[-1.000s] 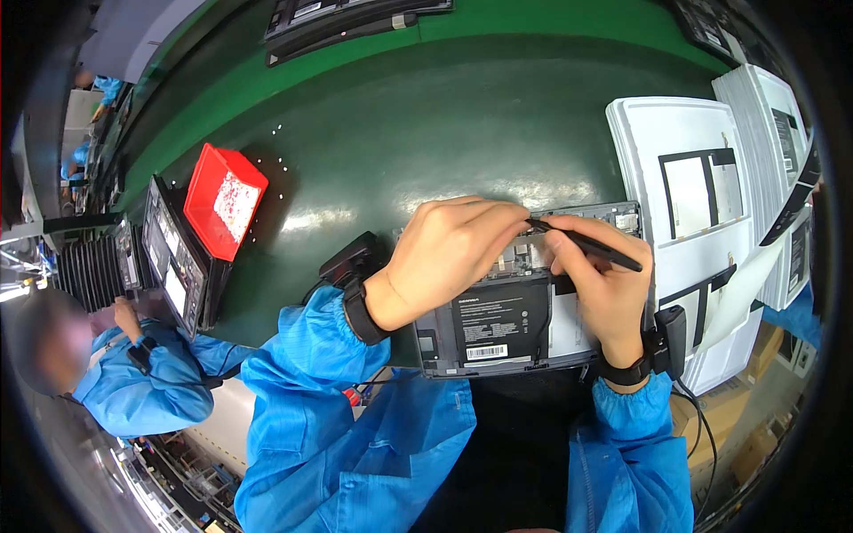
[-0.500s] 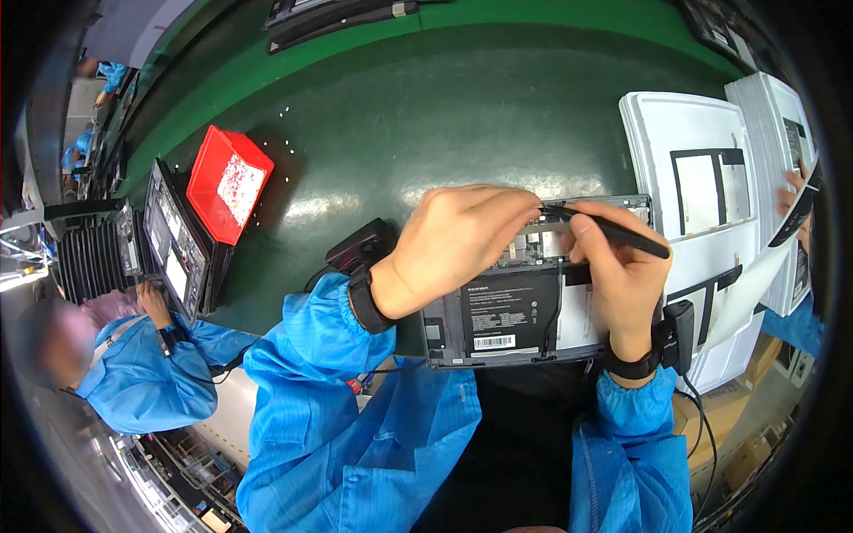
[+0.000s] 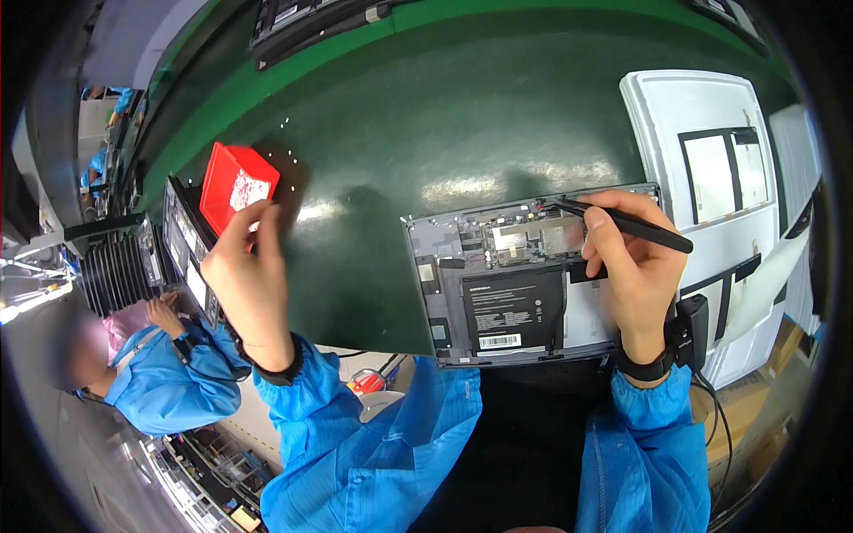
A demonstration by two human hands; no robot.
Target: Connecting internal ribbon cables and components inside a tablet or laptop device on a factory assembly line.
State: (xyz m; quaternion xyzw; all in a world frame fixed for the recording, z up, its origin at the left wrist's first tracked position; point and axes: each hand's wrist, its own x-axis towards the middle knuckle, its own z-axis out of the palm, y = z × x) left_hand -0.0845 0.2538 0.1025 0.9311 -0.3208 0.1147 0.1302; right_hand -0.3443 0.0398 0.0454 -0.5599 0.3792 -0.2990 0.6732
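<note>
Since the earlier frames, my left hand (image 3: 249, 275) has moved away from the device to the red plastic bin (image 3: 224, 182); the right stays over the board. From the head view, my left fingers are bent close together at the bin's near edge, and I cannot tell whether they pinch one of the tiny white-and-red pieces (image 3: 251, 189). My right hand (image 3: 641, 275) grips the slim black tweezers (image 3: 659, 236), their tip over the upper part of the exposed circuit board (image 3: 511, 242). That board sits in the flat grey rectangular device casing (image 3: 447, 238), which lies uncovered on the dark green tabletop (image 3: 373, 133) in front of me. I judge the work partway: the black rectangular battery (image 3: 498, 311) is in its bay, while the casing remains uncovered. How much of the board is finished, I cannot tell.
</note>
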